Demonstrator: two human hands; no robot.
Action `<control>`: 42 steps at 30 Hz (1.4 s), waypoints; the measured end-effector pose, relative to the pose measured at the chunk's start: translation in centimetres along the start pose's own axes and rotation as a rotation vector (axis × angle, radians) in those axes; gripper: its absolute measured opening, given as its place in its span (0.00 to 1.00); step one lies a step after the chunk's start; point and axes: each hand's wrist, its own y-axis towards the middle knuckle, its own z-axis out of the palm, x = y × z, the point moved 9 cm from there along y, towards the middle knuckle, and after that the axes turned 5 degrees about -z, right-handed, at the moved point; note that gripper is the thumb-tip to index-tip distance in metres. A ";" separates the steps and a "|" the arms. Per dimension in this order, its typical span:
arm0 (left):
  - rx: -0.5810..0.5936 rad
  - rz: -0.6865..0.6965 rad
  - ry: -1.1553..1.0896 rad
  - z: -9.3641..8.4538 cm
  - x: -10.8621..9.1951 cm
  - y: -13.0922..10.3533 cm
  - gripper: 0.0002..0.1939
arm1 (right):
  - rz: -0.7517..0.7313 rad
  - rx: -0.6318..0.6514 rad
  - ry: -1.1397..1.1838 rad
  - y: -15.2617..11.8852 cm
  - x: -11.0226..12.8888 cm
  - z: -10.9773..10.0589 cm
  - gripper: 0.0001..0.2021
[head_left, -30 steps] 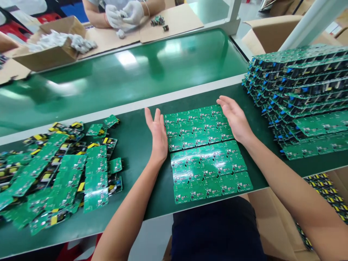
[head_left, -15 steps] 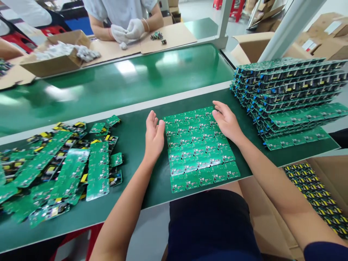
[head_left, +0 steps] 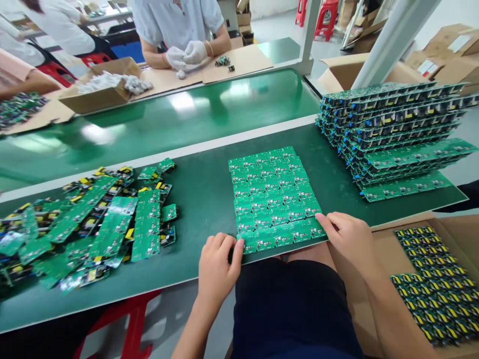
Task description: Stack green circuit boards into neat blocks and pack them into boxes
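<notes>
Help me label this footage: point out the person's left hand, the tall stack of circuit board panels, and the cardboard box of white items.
Left hand (head_left: 217, 264): head view, back of the hand.
Tall stack of circuit board panels (head_left: 392, 134): head view, side facing the camera.
Cardboard box (head_left: 93, 101): head view, front wall.

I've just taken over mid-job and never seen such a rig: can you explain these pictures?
There is no robot: a person works with two bare hands. Every picture comes from one camera worn on the head, looking forward and down.

On the green table lies a flat sheet of circuit boards. The left hand touches its near left corner, the right hand its near right; whether they grip it, I can't tell. A loose heap lies to the left, a tall stack stands to the right. Across from them, another person's gloved hands are at work.
</notes>
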 end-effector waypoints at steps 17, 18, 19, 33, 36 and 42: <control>0.220 -0.229 -0.123 1.4 1.7 4.0 0.19 | 0.281 0.321 -0.041 3.5 -1.3 1.8 0.23; 0.235 -0.235 -0.134 1.5 1.7 3.7 0.19 | 0.263 0.327 -0.029 3.3 -1.1 1.8 0.23; 0.250 -0.241 -0.149 1.5 1.7 3.5 0.20 | 0.245 0.330 -0.011 3.1 -0.9 1.7 0.24; 0.215 -0.326 -0.253 0.7 2.3 8.7 0.23 | 0.263 0.349 0.146 8.6 -1.0 1.8 0.27; 0.258 -0.324 -0.261 1.4 2.8 8.9 0.23 | 0.321 0.355 0.231 8.5 -2.1 3.0 0.25; 0.407 -0.218 -0.297 1.3 3.2 7.8 0.19 | 0.225 0.416 0.356 7.1 -2.6 2.9 0.24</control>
